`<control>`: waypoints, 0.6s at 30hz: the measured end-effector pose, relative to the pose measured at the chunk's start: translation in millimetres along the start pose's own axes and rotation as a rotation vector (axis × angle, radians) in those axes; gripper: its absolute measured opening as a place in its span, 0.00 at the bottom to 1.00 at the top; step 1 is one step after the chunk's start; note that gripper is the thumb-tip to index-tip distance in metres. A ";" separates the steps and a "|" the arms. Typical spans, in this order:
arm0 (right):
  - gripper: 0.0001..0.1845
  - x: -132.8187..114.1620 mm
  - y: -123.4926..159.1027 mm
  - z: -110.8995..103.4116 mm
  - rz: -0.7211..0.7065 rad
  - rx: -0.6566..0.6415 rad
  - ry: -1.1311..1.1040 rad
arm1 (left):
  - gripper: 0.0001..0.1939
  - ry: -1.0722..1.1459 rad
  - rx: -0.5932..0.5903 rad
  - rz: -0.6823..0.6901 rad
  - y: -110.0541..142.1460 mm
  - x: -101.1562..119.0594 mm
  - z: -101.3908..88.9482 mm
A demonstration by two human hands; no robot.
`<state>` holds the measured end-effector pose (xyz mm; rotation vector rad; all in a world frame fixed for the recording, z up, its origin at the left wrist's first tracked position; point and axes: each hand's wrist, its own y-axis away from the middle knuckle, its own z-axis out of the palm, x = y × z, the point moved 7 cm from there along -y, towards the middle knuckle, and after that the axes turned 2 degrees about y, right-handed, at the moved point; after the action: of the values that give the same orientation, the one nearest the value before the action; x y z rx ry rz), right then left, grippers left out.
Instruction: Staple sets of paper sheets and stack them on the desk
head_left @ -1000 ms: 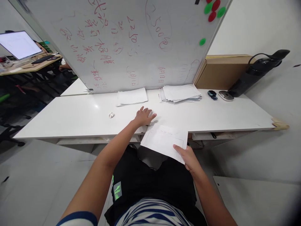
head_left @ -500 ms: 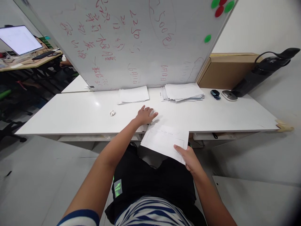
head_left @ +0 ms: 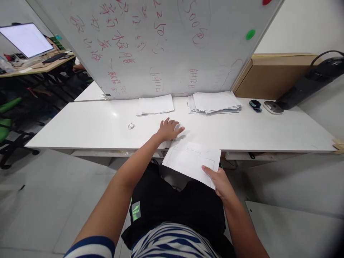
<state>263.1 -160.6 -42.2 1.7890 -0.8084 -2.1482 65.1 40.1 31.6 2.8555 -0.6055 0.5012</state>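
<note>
My right hand [head_left: 219,180] grips the lower right corner of several printed paper sheets [head_left: 189,160], thumb on top and fingers underneath. The sheets lie partly over the front edge of the white desk [head_left: 88,130] and reach out above my lap. Just beyond their upper left corner my left hand [head_left: 170,129] hovers low over the desk, fingers spread, holding nothing. Behind it rests a thin paper stack [head_left: 156,105]. To the right of that is a thicker, uneven paper stack [head_left: 217,102].
A small white ring-like item [head_left: 130,126] lies on the desk's left part. Across the back stands a whiteboard [head_left: 172,53] with red writing. At the right are a dark watch [head_left: 255,105], a mouse [head_left: 273,107], a cardboard box [head_left: 279,77] and a black bottle [head_left: 306,84].
The camera view has shifted slightly, moving the desk items in the picture. Both hands keep nearly the same pose, and the sheets stay in my right hand.
</note>
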 end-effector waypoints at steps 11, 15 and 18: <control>0.22 17.2 -12.8 2.3 0.014 -0.025 -0.038 | 0.37 -0.039 0.012 0.006 1.7 5.0 -1.6; 0.24 18.7 -12.9 2.2 0.013 -0.052 -0.051 | 0.37 -0.077 -0.001 0.012 1.1 7.4 0.7; 0.24 17.5 -12.7 0.3 0.004 -0.049 -0.046 | 0.37 -0.115 -0.006 -0.002 0.7 8.7 2.6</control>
<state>260.9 -159.0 -63.7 1.7185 -0.7631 -2.1948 73.1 35.7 32.4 2.8945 -0.6209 0.3366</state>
